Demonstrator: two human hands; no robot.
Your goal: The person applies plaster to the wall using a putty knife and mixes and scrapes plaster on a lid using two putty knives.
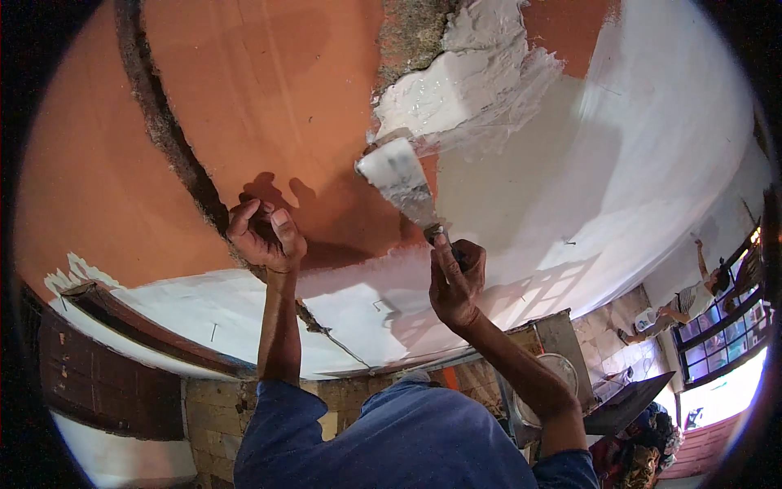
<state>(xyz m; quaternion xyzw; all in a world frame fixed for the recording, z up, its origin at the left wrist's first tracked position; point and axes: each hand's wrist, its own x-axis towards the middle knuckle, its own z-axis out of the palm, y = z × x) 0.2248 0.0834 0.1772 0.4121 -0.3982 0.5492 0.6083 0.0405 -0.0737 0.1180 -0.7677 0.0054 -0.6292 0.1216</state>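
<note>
Head view: fingers (445,257) of the right hand (458,285) pinch the putty knife (401,181) by its handle, blade just below the white filler (456,91). A shallow blade and even pressure should feather best. The right forearm slants up leftward; the left hand (269,238), raised near the crack (181,148), curls loosely, apparently empty.

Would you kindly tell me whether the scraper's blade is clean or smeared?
Smeared: whitish, patchy residue shows on the scraper in the right hand.
</note>
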